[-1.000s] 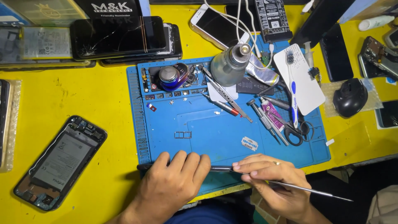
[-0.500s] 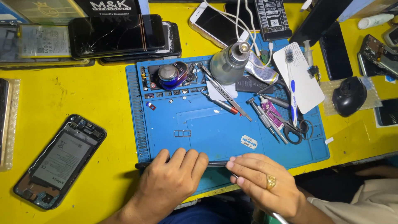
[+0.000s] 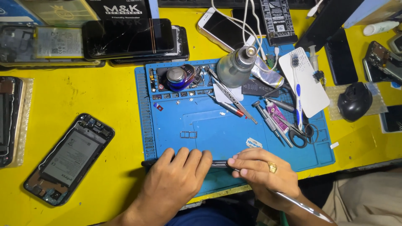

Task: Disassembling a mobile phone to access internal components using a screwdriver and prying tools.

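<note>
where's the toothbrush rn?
Head view, right side: the toothbrush lies on the white card at the blue mat's right edge, beside the scissors.
</note>
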